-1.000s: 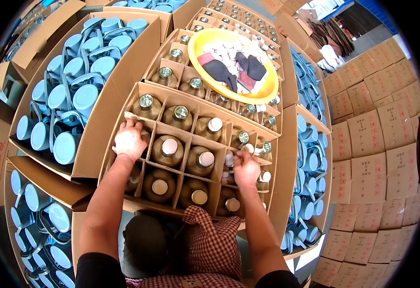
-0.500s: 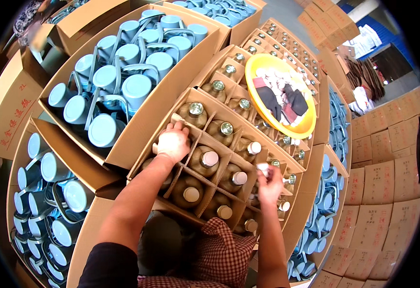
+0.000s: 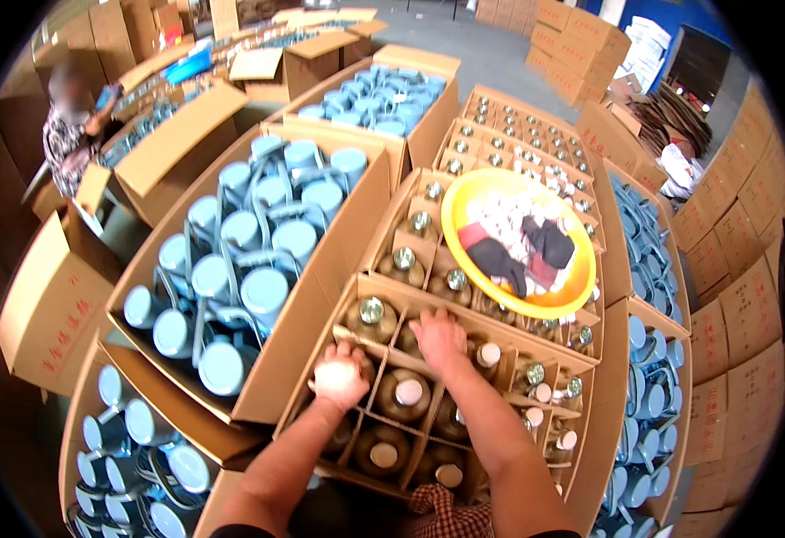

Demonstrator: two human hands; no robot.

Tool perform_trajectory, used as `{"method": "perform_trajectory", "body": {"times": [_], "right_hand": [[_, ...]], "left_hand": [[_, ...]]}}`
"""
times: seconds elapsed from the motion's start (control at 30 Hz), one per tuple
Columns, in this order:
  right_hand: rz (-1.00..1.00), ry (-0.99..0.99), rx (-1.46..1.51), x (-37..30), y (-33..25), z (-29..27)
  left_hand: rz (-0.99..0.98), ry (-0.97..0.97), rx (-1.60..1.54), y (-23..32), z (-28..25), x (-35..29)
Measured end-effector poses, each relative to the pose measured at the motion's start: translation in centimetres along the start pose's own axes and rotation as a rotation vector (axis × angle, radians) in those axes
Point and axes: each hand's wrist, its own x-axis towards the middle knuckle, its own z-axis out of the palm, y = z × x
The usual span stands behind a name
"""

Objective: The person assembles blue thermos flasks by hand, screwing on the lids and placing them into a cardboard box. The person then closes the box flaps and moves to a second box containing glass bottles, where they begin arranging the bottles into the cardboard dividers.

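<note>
A divided cardboard box (image 3: 536, 351) in front of me holds glass bottles with silvery necks, one per cell. My left hand (image 3: 340, 378) is closed over a bottle at the box's left side, its fingers curled across the top. To its right, my right hand (image 3: 439, 339) grips the top of a bottle in the far row; its palm hides the neck and anything on it. Between and beside the hands stand a bare-necked bottle (image 3: 371, 311) and bottles with pale caps, such as a white cap (image 3: 408, 392) and another white cap (image 3: 488, 355).
A yellow basin (image 3: 457, 255) of white caps and dark and reddish cloths rests on the bottle boxes beyond. Boxes of light-blue flask bodies (image 3: 264, 292) flank me left and right. Stacked cartons (image 3: 724, 359) stand at right; a seated person (image 3: 71, 134) is at far left.
My right hand, which held a white cap at the right of the box, has moved left and away onto a far-row bottle. The left hand stays near its bottle. The view has tilted up.
</note>
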Motion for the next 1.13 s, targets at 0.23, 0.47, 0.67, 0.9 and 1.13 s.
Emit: {"method": "perform_trajectory", "body": {"times": [0.23,0.47,0.67,0.9,1.13], "right_hand": [[-0.055,0.260,0.016,-4.8,-0.7,-1.3],[-0.784,0.301,0.699,-24.2,-13.7,-11.6],[-0.724,0.288,0.701,-35.9,-15.6,-14.9],[-0.820,0.118,0.853,-42.0,-15.8,-16.3],[-0.787,0.157,0.635,-44.9,-16.4,-14.5]], "left_hand": [[-0.037,-0.174,-0.118,0.1,-0.9,0.6],[-0.801,0.335,-0.696,0.4,0.5,-1.1],[-0.894,0.501,-0.762,3.3,-4.0,-6.3],[-0.960,0.504,-0.777,2.6,-6.2,-10.7],[-0.972,0.449,-0.854,4.6,-8.4,-13.4]]}}
